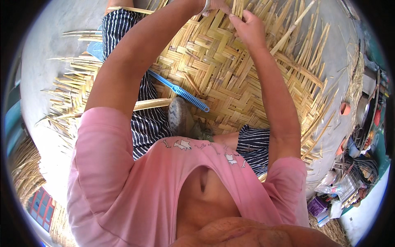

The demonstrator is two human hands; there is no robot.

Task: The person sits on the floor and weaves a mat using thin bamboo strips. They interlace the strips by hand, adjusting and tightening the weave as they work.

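Note:
A large mat (pixel 240 88) of yellow-brown split cane or bamboo strips lies spread under my legs, its unwoven strip ends fanning out at the sides. At its far part, by the top edge of view, my right hand (pixel 251 29) pinches an upright strip (pixel 238 7) between thumb and fingers. My left hand (pixel 216 5), partly cut off by the frame and with a bangle at the wrist, meets it with its fingertips close together; what they grip is hidden. On the weave between my forearms lies a blue tool (pixel 185 94) with a ridged handle; its far end passes behind my left arm.
A shoe (pixel 177 115) of mine rests on the mat's near part. Loose strips (pixel 294 26) lie over its far right. Grey floor (pixel 35 78) surrounds it. Clutter with a wire rack (pixel 345 183) and a small terracotta pot (pixel 345 108) stands at the right; a straw bundle (pixel 24 164) is at the left.

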